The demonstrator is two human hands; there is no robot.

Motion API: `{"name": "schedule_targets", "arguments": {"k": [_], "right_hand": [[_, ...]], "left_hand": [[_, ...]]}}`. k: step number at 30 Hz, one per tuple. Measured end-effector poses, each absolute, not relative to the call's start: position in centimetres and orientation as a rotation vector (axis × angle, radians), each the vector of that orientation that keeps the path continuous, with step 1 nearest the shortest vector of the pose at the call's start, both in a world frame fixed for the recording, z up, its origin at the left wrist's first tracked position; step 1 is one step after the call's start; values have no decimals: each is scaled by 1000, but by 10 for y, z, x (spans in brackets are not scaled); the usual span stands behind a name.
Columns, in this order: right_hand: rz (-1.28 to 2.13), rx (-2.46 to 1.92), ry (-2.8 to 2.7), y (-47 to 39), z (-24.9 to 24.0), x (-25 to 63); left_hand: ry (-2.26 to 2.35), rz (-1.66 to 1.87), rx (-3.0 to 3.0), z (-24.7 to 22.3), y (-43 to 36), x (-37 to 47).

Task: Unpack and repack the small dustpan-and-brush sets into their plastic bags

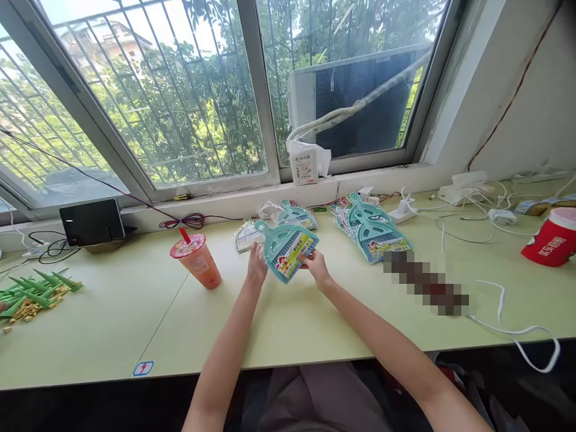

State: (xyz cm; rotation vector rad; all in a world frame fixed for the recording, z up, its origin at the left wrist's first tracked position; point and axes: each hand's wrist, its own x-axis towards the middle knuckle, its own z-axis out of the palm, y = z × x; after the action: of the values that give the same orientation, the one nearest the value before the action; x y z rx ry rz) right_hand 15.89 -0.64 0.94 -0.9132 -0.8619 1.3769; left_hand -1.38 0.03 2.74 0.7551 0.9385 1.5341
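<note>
Between my two hands a teal mini dustpan and brush set is held up over the table, tilted, with a printed yellow label across its bristles. My left hand grips its left edge, the fingers partly hidden behind it. At its lower right side, my right hand pinches the edge by the label. Behind it on the table lie more wrapped sets, one teal set and a paler packet. A pile of the same teal sets rests to the right.
An orange drink cup with a straw stands left of my hands. Farther left are a black tablet and green cone-shaped pieces. White cables and a red cup occupy the right side. A tissue box sits on the sill.
</note>
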Motion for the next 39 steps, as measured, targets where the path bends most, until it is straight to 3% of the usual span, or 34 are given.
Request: {"name": "schedule_targets", "arguments": {"k": [11,18,26,39], "right_hand": [[1184,-1027,-634,-9,-13,151],[1176,-932,-495,-4,-12,153],[1378,-842,-488,2,-13,151],[1489,-714,-472,25,-3,180]], "left_hand": [[979,1315,661,-1,1,17],[930,1134,965,7,-10,21],[1159,1316,782,-5,1,26],[1047,1401,961,2,-6,31]]}}
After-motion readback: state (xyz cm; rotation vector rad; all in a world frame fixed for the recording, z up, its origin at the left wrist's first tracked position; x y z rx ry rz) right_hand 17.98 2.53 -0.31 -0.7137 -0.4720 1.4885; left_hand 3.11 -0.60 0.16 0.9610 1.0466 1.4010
